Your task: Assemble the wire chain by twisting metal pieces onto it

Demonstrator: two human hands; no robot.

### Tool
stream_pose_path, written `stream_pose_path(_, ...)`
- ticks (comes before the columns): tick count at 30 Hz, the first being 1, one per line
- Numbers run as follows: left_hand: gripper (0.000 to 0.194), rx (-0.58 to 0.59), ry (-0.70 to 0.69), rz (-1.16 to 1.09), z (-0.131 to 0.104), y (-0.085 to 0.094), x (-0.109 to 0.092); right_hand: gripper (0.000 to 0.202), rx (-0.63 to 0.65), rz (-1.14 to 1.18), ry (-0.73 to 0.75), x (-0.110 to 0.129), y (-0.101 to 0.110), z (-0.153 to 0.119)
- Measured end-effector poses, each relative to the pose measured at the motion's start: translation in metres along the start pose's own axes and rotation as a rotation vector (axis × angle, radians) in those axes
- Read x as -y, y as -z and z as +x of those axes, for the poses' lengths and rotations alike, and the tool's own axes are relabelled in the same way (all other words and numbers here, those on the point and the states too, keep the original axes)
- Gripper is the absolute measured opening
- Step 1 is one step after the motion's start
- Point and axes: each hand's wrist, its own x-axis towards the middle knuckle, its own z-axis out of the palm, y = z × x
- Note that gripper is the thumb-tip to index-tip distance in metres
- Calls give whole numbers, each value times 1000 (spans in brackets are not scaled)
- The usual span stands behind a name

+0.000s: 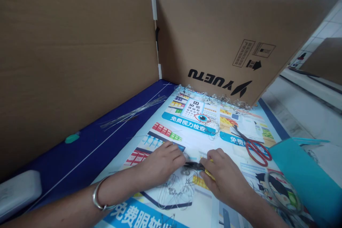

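Left to right. Far left: white plastic case with rounded corners point(20, 194) on the dark blue table surface point(88, 160), near the brown cardboard wall point(80, 42). Next, a loose bundle of thin, straight, shiny wires point(133, 112), lying well past the left hand.

Left hand point(167, 162) (silver bangle point(97, 196) on that wrist) has its fingers bunched together at the nose of the pliers. What they pinch is hidden; can't tell.

Tangle of thin looped wire with clear round beads point(176, 188): on the printed poster, between the hands, just on the wearer's side of the left fingertips and plier nose. Left hand is the nearer one. No clear long axis, loops splay toward the wearer.

Black-nosed pliers with yellow grips point(194, 165): long axis roughly crosswise, nose pointing left at the left fingertips, grips running back into the right palm. Can't tell whether the jaws are closed on wire.

Right hand point(223, 172): fingers wrapped round the yellow grips. Past it, red-handled metal scissors point(258, 151), apart from the hand, blades angled away; then a flat teal sheet point(307, 171).
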Motion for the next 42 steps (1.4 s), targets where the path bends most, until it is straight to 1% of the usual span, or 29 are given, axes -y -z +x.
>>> stream_pose_path(4, 10, -35, -35, 9, 1, 0, 0, 14, -12, -9, 15, -1, 1, -1)
stream_pose_path(12, 12, -9, -81, 21, 1, 3, 1, 14, 1, 33, 36, -1, 4, -2)
stream_pose_path(21, 13, -20, -95, 18, 0, 2, 0, 14, -9, -75, 31, 8, 4, -5)
stream_pose_path(27, 12, -8, -108, -2, 0, 0, 1, 13, -15, -60, 21, 9, 4, -6)
stream_pose_path(38, 20, -77, -122, -80, -1, 0, 1, 17, -12, -19, 4, 7, -4, -10)
stream_pose_path(42, 19, -81, -139, -86, -2, 0, 1, 16, -14, -9, -10, 8, -7, -13)
